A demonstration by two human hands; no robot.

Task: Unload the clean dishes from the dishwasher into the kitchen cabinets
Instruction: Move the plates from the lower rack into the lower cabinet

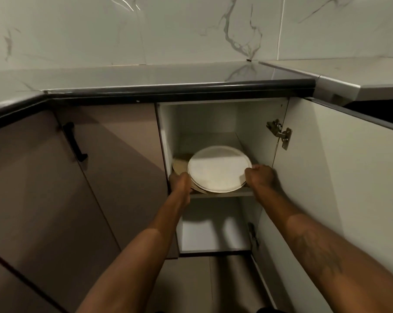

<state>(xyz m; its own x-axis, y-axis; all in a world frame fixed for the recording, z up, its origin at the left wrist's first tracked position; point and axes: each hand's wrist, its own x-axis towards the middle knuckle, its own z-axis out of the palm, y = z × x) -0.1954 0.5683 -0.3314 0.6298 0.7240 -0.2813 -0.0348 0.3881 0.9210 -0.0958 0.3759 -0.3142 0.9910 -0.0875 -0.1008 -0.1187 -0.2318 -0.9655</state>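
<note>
Left arm: stretched forward and down into the open cabinet (254,123), forearm bare, wrist turned so the back of the hand faces up.
Left hand (180,180): curled round the left edge of the white plate (219,169), fingers tucked under the rim and out of sight.
Right arm: reaching in from the right, close along the inside of the open door (326,177), forearm bare.
Right hand (259,176): knuckles up, fingers bent over the plate's right edge, gripping it.
Plate: held between both hands over the cabinet's upper shelf (222,194), lying on or just above other plates (179,164) stacked there; I cannot tell whether it touches them.
Surroundings: dark-edged countertop (168,86) above, marble-look wall behind, closed door with black handle (74,141) to the left.
</note>
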